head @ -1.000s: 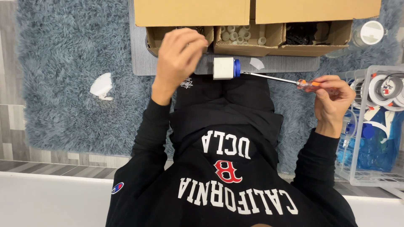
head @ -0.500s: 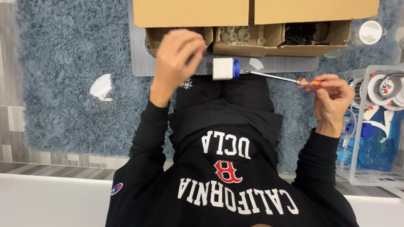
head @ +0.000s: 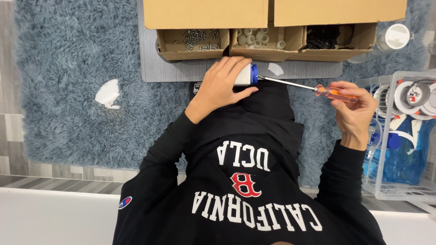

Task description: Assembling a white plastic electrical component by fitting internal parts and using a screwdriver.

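Overhead, we see one white part with a blue end (head: 247,74) clamped in our left hand (head: 222,86), over the black lap, and one orange-handled screwdriver (head: 313,89) gripped in our right hand's (head: 356,109) closed fingers, its tip at the blue end. Three open cardboard compartments (head: 268,45) sit just beyond.

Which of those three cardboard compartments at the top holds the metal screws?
The leftmost compartment, just above the person's left hand. It holds loose silvery screws; the middle one has pale rings, the right one black parts.
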